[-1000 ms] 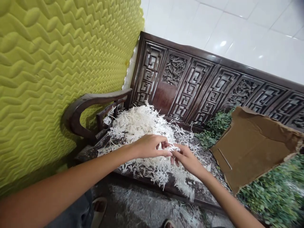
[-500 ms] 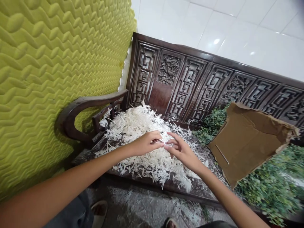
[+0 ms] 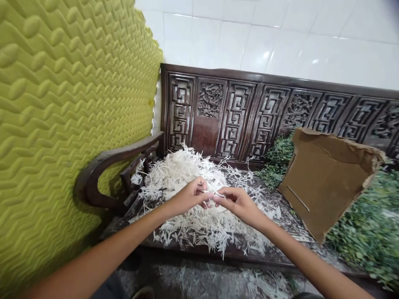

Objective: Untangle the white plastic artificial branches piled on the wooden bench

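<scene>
A heap of white plastic sprigs (image 3: 179, 178) lies on the seat of a dark carved wooden bench (image 3: 237, 116). Just above the heap, my left hand (image 3: 190, 195) and my right hand (image 3: 238, 203) meet fingertip to fingertip. Both pinch one thin white sprig (image 3: 215, 194) that runs between them. The left fingers are curled round its left end, while the right thumb and fingers grip its right end.
A green-yellow foam panel (image 3: 62, 124) stands against the bench's left armrest (image 3: 106, 166). A torn cardboard sheet (image 3: 324, 178) leans over green artificial foliage (image 3: 364, 232) on the right of the seat. White scraps litter the floor (image 3: 202, 282) below. White tiles line the wall behind.
The view has swung so the bench sits more level. My hands have closed together and now both pinch one white sprig, lifted a little above the heap.
</scene>
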`<state>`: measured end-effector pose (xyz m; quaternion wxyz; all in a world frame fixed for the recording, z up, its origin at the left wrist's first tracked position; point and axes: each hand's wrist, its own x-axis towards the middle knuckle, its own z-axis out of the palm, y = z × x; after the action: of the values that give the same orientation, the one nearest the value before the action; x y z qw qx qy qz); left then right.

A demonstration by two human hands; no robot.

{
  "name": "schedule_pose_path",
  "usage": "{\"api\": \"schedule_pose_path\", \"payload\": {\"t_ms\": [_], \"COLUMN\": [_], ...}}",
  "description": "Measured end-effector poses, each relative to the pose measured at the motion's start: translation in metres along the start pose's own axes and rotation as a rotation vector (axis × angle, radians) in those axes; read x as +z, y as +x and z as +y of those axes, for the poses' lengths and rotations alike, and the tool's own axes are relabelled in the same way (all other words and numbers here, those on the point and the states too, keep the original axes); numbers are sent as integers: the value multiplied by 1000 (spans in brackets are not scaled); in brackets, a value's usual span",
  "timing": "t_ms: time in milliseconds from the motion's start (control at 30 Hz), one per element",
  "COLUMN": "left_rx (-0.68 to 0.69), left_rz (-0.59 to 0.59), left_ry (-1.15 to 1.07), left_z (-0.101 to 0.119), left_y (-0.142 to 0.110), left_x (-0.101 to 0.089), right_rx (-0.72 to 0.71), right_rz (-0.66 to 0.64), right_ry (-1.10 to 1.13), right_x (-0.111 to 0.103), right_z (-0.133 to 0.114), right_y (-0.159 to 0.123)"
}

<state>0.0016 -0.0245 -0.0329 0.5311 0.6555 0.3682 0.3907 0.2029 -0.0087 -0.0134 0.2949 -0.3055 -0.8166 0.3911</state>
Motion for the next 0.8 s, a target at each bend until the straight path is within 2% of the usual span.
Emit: {"api": "schedule_pose_path", "payload": {"t_ms": [133, 300, 433, 533, 600, 667, 800], "left_rx": [-25, 2, 39, 144, 232, 274, 224], "left_rz": [90, 296, 533, 658, 659, 589, 454], "left_ry": [-77, -144, -51, 158, 326, 423, 417], "left_z": [0, 3, 4, 6, 9, 12, 12], "left_y": [3, 4, 3, 2, 1, -1, -3], "left_x": [3, 25, 40, 38, 34, 30, 27], "right_rx": [45, 30, -49, -40, 1, 30, 39], "right_rz": [-12, -22, -25, 46, 90, 129, 198], "right_ry": [116, 169, 98, -11, -113, -203, -243], "right_x": [5, 20, 33, 39, 40, 40, 38], "right_z": [-1, -7, -15, -20, -21, -20, -17], "right_y": [1, -1, -3, -4, -4, -3, -3]}}
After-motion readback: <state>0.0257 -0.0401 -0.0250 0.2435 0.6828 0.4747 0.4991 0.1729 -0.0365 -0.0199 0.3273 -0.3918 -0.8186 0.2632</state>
